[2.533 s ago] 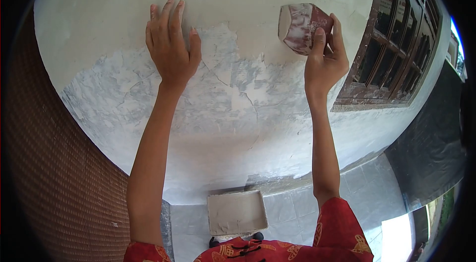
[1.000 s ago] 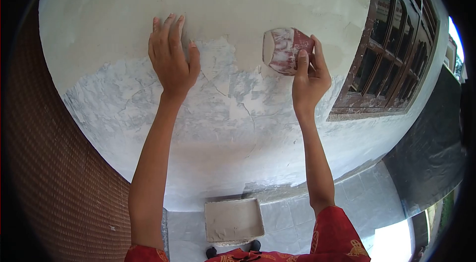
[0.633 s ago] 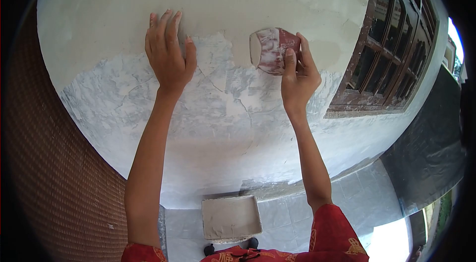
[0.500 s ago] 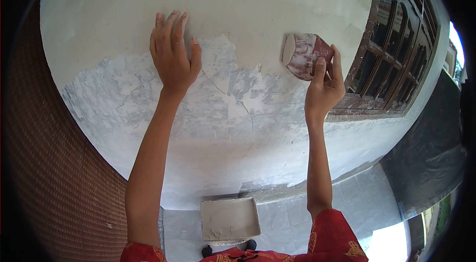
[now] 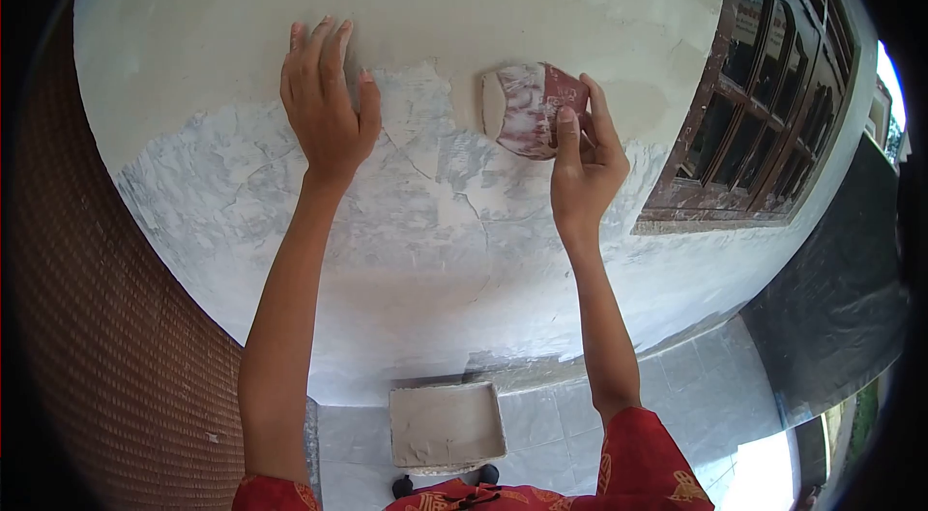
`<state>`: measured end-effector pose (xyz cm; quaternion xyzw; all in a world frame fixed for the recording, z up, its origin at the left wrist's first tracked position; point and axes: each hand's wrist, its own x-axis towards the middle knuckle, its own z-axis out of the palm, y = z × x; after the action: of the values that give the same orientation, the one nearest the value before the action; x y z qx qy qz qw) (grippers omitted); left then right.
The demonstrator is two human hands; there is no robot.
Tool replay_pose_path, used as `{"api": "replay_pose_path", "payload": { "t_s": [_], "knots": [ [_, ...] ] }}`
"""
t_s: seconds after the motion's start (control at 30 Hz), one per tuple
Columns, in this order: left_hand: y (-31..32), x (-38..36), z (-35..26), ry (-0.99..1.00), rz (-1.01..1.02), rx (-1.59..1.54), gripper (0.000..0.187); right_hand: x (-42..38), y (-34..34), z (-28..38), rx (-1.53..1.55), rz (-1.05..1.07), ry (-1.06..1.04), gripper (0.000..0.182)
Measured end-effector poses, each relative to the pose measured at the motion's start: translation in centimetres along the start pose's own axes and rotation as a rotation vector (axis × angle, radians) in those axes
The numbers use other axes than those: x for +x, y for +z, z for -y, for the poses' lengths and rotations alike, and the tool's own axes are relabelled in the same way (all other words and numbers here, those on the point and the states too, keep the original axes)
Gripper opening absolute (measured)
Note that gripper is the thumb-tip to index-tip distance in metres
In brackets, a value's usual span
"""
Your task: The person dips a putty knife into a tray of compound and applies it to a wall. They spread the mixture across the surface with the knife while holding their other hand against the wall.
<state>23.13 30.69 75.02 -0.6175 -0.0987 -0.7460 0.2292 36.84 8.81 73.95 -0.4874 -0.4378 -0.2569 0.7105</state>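
Observation:
My right hand grips a dark red, bent putty spreader, thumb on the near face and fingers behind. Pale putty smears its surface, and its left edge lies against the wall. My left hand is pressed on the wall with fingers stretched and a little apart, holding nothing. Beige, smooth coating covers the upper wall. Below a ragged border the surface is white and grey, patchy, with thin cracks.
A shallow tray of beige putty sits low by my feet on grey floor tiles. A brown wooden window is to the right. Woven matting borders the left side, and a black sheet hangs at far right.
My right hand has moved left along the wall with the putty spreader, away from the window. My left hand appears slightly further left, still flat on the wall.

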Motion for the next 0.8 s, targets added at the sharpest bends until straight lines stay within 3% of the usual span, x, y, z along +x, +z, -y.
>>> {"api": "replay_pose_path", "payload": {
  "t_s": [0.1,0.27,0.3,0.4,0.43,0.57,0.6,0.67,0.73,0.77,0.8],
  "knots": [
    [0.1,0.0,0.1,0.011,-0.015,-0.005,0.046,-0.6,2.2,-2.2,-0.089,0.025,-0.179,0.033],
    [0.1,0.1,0.1,0.014,-0.011,0.017,0.046,1.3,-1.7,-0.3,0.058,-0.177,-0.039,0.036],
    [0.1,0.1,-0.2,0.015,-0.008,0.019,0.046,1.4,-1.8,-0.6,-0.005,-0.154,-0.096,0.037],
    [0.0,0.2,-0.1,0.025,0.004,0.039,0.047,0.2,0.6,0.1,-0.024,0.044,0.0,0.035],
    [0.1,0.2,-0.3,0.031,0.004,0.033,0.047,0.0,1.4,-0.7,-0.067,0.067,-0.084,0.033],
    [0.2,0.3,0.0,0.03,-0.028,0.033,0.046,1.4,-1.4,-2.2,-0.103,-0.123,-0.105,0.035],
    [0.2,0.2,-0.1,0.024,-0.024,0.023,0.045,1.4,-1.8,-1.0,0.068,-0.175,-0.005,0.036],
    [0.0,0.2,-0.1,0.015,-0.015,0.04,0.045,1.4,-1.9,0.2,0.114,-0.181,0.016,0.037],
    [0.0,0.1,-0.3,0.016,-0.001,0.038,0.045,0.7,-0.7,-0.1,0.079,-0.042,-0.05,0.037],
    [0.1,0.1,0.0,0.023,-0.006,0.033,0.045,-0.1,0.3,0.0,0.098,0.024,0.017,0.036],
    [0.1,0.2,0.1,0.033,-0.015,0.031,0.045,-0.6,1.0,-0.6,-0.035,0.073,-0.005,0.035]
  ]
}}
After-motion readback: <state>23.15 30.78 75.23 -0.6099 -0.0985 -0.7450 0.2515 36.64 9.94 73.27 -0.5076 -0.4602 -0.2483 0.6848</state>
